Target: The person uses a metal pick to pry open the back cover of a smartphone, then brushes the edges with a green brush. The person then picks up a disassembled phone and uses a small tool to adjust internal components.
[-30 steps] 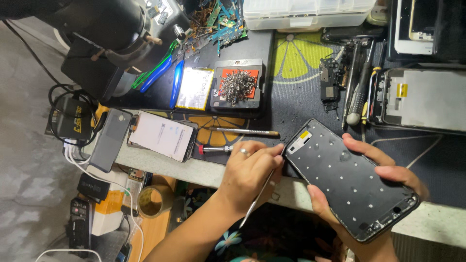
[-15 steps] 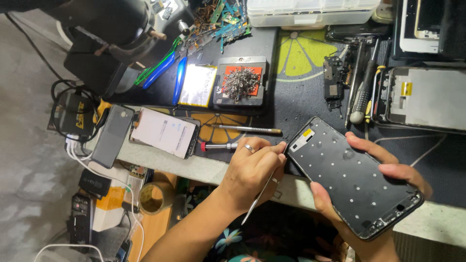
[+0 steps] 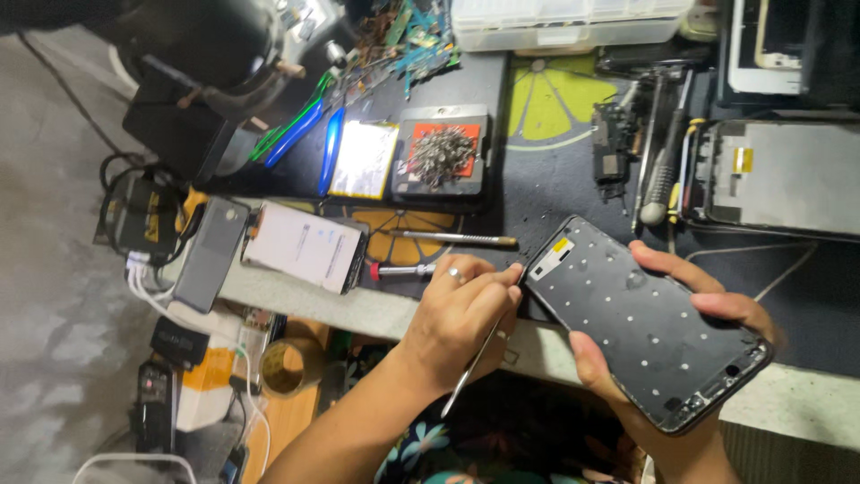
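- Phone frame (image 3: 640, 318): black, studded with pale dots, yellow sticker near its upper-left end; held just above the near edge of the dark work mat (image 3: 546, 193).
- Long axis on a diagonal, upper left to lower right; stickered end toward the mat, other end toward the wearer.
- Right hand (image 3: 681, 358): cradling the frame from beneath, thumb pressed on the near long edge, fingers curled over the far edge.
- Left hand (image 3: 461, 314): fingers pinched together on a thin metal tool (image 3: 470, 372), ring on one finger; tool's upper end at the frame's upper-left corner, free end slanting down toward the body.
- Just left of that hand: red-handled screwdriver (image 3: 403, 269) and a second slim tool (image 3: 452, 237) lying flat on the mat.
- Farther left: white-backed phone (image 3: 300, 244) at the table edge, dark phone (image 3: 208, 253) beside it.
- Behind: tray of loose screws (image 3: 441, 154).
- Upper right: another opened phone body (image 3: 775, 179), well apart.
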